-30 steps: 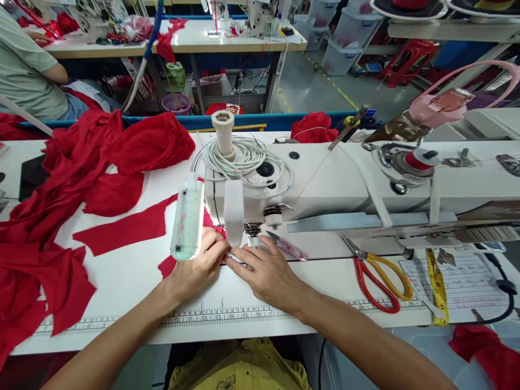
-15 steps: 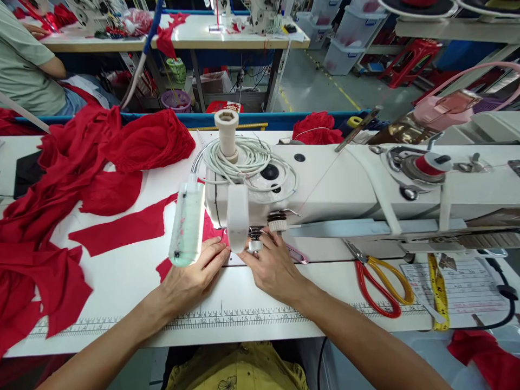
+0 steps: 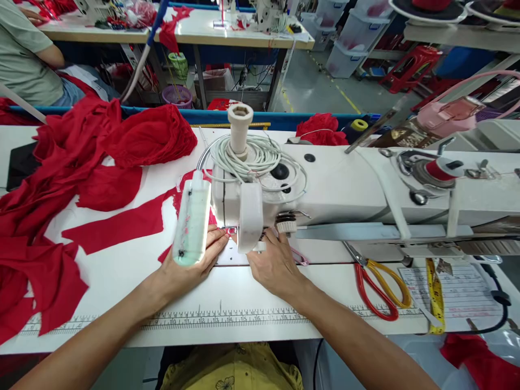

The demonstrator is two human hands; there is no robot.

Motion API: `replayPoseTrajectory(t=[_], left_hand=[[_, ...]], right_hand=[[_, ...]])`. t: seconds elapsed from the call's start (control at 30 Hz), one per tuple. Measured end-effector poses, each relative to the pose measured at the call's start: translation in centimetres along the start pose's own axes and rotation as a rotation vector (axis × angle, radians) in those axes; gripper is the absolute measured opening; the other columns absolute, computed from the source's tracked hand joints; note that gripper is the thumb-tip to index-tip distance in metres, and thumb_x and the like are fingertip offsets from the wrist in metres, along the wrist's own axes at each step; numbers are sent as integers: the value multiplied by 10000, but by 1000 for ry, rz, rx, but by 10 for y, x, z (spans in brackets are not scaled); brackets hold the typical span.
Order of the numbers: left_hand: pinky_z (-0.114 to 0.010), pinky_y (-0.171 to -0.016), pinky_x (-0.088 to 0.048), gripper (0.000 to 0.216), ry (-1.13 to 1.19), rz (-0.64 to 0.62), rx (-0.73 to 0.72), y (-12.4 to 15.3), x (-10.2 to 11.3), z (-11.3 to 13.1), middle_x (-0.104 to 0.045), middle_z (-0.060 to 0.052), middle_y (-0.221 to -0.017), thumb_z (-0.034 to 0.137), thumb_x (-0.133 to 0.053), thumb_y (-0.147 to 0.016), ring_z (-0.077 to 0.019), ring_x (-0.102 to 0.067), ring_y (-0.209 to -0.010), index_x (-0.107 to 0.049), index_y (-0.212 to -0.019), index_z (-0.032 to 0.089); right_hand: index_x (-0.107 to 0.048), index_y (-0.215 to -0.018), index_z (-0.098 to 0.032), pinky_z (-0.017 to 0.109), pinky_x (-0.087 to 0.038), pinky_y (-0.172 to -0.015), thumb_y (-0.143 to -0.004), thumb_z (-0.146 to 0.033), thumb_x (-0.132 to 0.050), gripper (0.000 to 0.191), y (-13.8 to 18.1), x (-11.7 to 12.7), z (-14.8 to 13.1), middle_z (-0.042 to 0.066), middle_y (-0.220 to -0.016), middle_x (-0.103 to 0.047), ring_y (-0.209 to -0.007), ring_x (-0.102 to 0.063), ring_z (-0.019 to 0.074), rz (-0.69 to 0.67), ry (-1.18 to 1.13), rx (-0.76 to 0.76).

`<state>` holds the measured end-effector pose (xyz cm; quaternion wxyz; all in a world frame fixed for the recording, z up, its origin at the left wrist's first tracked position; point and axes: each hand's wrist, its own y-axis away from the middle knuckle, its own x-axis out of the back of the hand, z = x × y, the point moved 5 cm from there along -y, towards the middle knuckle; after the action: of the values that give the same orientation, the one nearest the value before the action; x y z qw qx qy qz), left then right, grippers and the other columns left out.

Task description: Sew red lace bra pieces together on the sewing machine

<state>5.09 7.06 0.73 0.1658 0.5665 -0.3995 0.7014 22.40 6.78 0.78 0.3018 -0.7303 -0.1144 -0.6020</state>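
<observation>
My left hand [image 3: 190, 265] lies flat with its fingers stretched out on a small red fabric piece [image 3: 168, 252] at the needle plate of the white sewing machine [image 3: 345, 189]. My right hand [image 3: 276, 265] reaches under the machine head by the needle. Its fingertips are hidden behind the white guard [image 3: 249, 216], so what they touch cannot be made out. A green work lamp [image 3: 192, 222] hangs over my left hand.
Red cut pieces [image 3: 114, 227] and a heap of red fabric [image 3: 81, 146] cover the table's left side. Red-and-yellow scissors [image 3: 379, 284], a yellow tape measure [image 3: 435, 292], a paper sheet [image 3: 459, 292] and pink snips [image 3: 298, 254] lie right of my hands. Another person [image 3: 24, 59] sits at the far left.
My right hand has slid forward, going under the machine head until its fingers are hidden. My left hand has moved slightly forward along the fabric. The view has shifted a little closer.
</observation>
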Motion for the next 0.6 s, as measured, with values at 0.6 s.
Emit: replayPoseTrajectory(t=[0.6], left_hand=[[-525,-1012,-452,245,102,43,171,-11,-3,-20,-695,-70,-971,223,-528,-947,-276,-624,-1043,-668,-1148,205]], right_hand=[[-602,-976,-174,296,-335,-643,-950,-151,-474,132,0,23,16,56,-907,-654,-702,-547,156,398,-88,30]])
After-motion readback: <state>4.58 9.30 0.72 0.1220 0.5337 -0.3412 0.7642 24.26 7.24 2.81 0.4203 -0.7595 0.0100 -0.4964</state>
